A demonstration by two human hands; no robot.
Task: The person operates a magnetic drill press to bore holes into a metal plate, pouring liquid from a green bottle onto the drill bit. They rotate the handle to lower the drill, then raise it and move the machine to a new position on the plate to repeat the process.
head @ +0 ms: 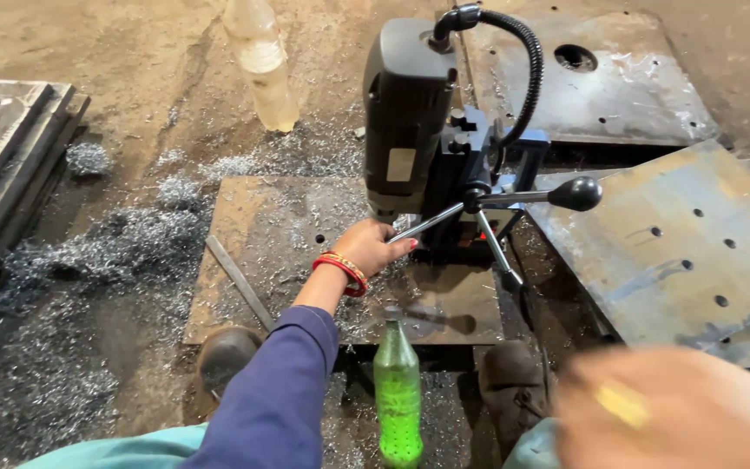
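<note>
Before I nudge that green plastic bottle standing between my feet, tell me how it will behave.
The green bottle is tall, narrow and upright, so it would likely tip easily. Its round body would probably roll across the shavings-strewn floor. Being plastic, it seems light; its fill is unclear.

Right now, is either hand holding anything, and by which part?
The left hand reaches under the drill machine, fingers at the bit end; a closed grip cannot be told. The right hand is blurred near the camera and its hold cannot be told.

The person's got a dark blue long sleeve (275,391) on the left arm, with red and gold bangles (343,270) stacked at the wrist. The blurry right hand (679,412) shows a yellowish ring (622,404). Teal clothing (123,452) covers the lap, plus dusty dark shoes (223,354).
</note>
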